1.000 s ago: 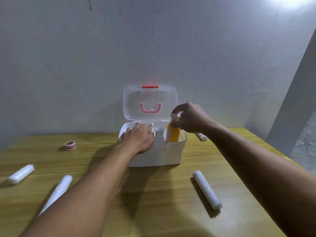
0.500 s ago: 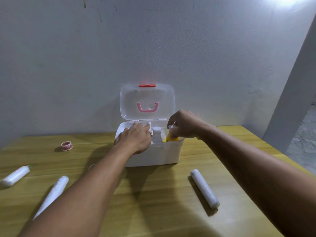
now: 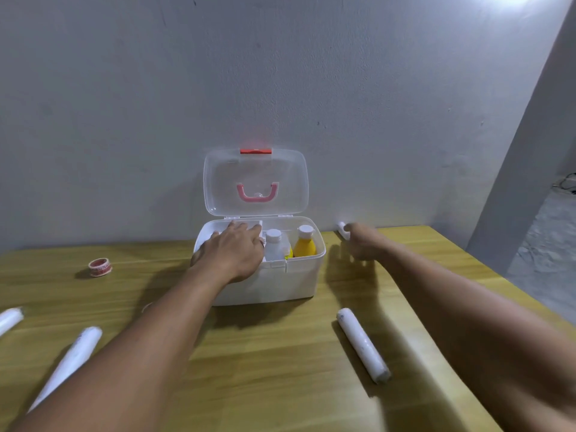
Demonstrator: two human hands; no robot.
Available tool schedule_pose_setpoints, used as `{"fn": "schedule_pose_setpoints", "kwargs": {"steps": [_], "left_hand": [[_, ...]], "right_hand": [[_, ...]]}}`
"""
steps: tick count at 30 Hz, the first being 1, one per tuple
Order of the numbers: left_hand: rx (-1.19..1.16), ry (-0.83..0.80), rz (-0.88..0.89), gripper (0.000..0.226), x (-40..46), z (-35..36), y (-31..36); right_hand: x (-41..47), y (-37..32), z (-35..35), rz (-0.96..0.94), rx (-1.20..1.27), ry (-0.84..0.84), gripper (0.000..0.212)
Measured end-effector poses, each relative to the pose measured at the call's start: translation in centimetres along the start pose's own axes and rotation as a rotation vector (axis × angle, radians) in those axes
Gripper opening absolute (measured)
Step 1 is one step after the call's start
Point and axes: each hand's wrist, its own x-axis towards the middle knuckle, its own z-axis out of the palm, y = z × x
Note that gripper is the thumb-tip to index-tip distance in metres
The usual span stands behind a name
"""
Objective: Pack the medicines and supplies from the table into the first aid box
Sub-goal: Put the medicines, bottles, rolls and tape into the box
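Note:
The white first aid box (image 3: 290, 282) stands open at the back of the table, its clear lid (image 3: 256, 182) upright. Inside stand an orange bottle (image 3: 304, 244) and a white bottle (image 3: 274, 244). My left hand (image 3: 232, 252) lies flat on the box's left tray, holding nothing. My right hand (image 3: 363, 243), blurred, is to the right of the box over a small white item (image 3: 342, 229) on the table; whether it grips that item is unclear. White rolls lie on the table: one at front right (image 3: 363, 344) and two at left (image 3: 70, 360), (image 3: 9, 319). A red tape roll (image 3: 99, 267) sits at far left.
The wooden table (image 3: 280, 369) ends at a grey wall behind the box. Its right edge runs diagonally past my right forearm, with floor beyond.
My right hand let go of the orange bottle, which now stands in the box, and moved right to the small white item. The left hand stayed on the box.

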Motion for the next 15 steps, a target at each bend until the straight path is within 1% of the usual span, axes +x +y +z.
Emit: {"fn": "schedule_pose_setpoints", "kwargs": {"steps": [2, 3, 4, 6, 7, 8, 11, 13, 15], "left_hand": [[-0.003, 0.004, 0.003, 0.053, 0.1, 0.1, -0.1], [-0.006, 0.002, 0.000, 0.053, 0.2, 0.1, -0.2], [-0.003, 0.002, -0.001, 0.053, 0.3, 0.2, -0.2], [0.011, 0.013, 0.011, 0.052, 0.4, 0.4, -0.3], [0.018, 0.020, 0.020, 0.052, 0.4, 0.4, -0.4], [0.028, 0.028, 0.026, 0.052, 0.4, 0.4, -0.4], [0.061, 0.084, 0.053, 0.048, 0.2, 0.3, -0.3], [0.046, 0.202, 0.079, 0.041, -0.2, 0.1, -0.1], [0.015, 0.382, 0.096, 0.036, -0.9, 0.1, 0.3]], "right_hand": [[-0.3, 0.6, 1.1, -0.005, -0.049, -0.026, 0.061], [-0.5, 0.8, 1.5, -0.010, -0.077, -0.004, 0.061], [-0.8, 1.0, 1.6, -0.020, -0.089, 0.042, 0.052], [-1.8, 1.1, 1.5, -0.046, -0.072, 0.178, 0.023], [-2.6, 1.1, 1.4, -0.058, -0.069, 0.213, 0.012], [-3.3, 1.0, 1.2, -0.081, -0.069, 0.222, 0.009], [-5.9, 0.6, 0.8, -0.083, -0.069, 0.134, 0.013], [-8.0, 0.2, 0.0, -0.052, -0.074, 0.020, 0.017], [-9.9, -0.1, -0.8, -0.037, -0.080, -0.102, 0.017]]}}
